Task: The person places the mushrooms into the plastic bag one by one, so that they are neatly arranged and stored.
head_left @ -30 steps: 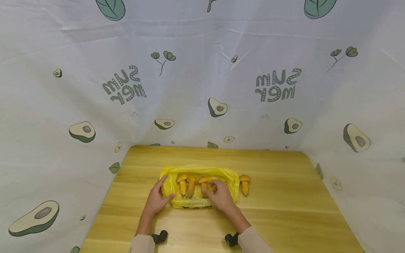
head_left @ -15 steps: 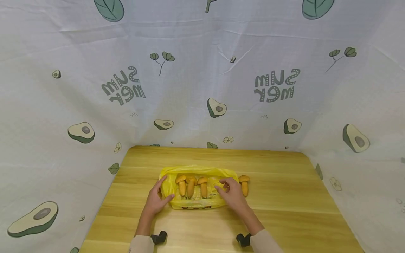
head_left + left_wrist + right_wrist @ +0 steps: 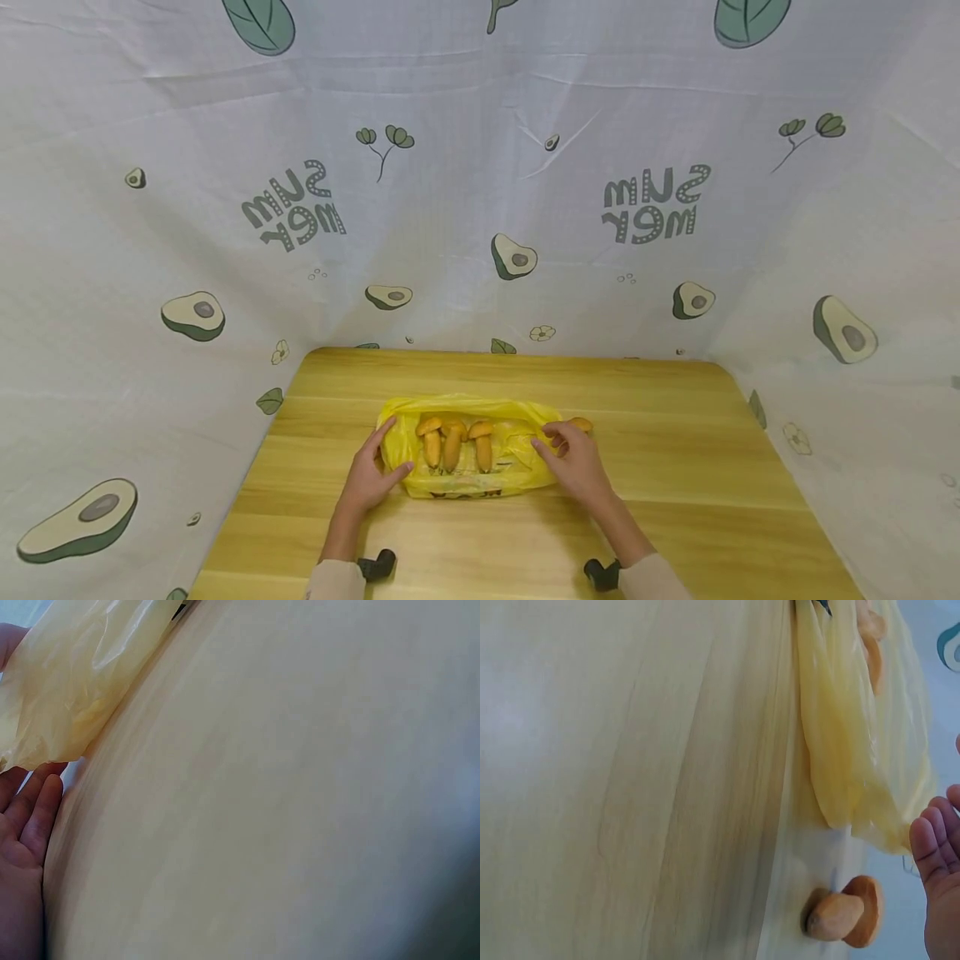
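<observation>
In the head view, a yellow plastic bag (image 3: pixel 483 482) lies on its side on the table with its mouth spread wide. Three orange-brown mushrooms (image 3: pixel 483 447) lie side by side in it. My left hand (image 3: pixel 367 477) rests at the bag's left end, thumb and fingers apart; in the left wrist view its fairly straight fingers (image 3: pixel 46 806) touch the plastic. At the right end is my right hand (image 3: pixel 581 465), thumb and fingers apart, with nothing seen between them. Another mushroom (image 3: pixel 847 913) lies outside the bag to the right, mostly hidden behind that hand in the head view.
The table (image 3: pixel 675 467) has a light wood top. A white curtain (image 3: pixel 450 183) printed with avocados and leaves hangs behind it and on both sides. Black wrist mounts (image 3: pixel 377 565) sit by both forearms.
My right hand has moved right, away from the third mushroom in the bag to the bag's right end, and now covers much of the outside mushroom. My left hand stays put.
</observation>
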### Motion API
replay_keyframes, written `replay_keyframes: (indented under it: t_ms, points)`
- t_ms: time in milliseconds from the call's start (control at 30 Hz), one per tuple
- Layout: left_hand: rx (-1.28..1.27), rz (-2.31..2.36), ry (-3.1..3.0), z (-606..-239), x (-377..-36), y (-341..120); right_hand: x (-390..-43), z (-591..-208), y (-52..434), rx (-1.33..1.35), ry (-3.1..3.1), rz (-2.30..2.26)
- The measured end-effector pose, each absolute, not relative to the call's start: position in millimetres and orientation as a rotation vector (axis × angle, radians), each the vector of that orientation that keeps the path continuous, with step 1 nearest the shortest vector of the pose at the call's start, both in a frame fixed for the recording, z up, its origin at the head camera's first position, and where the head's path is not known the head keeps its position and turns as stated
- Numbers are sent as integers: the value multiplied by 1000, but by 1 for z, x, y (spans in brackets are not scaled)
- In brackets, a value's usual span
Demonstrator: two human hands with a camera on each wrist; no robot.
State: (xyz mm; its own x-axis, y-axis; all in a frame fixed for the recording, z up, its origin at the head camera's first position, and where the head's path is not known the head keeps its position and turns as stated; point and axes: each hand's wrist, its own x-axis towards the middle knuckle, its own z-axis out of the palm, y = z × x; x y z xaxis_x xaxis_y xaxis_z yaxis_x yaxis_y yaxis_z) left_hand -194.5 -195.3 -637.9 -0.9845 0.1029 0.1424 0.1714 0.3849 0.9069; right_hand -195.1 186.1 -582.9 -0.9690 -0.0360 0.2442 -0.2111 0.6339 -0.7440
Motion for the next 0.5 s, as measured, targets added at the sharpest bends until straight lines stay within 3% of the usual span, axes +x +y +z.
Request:
replay_keyframes:
  t_ms: [500]
  points:
    - [-252,-1703,-2557,-639,-195,-196,-193,-580,214,74,-2591,1348]
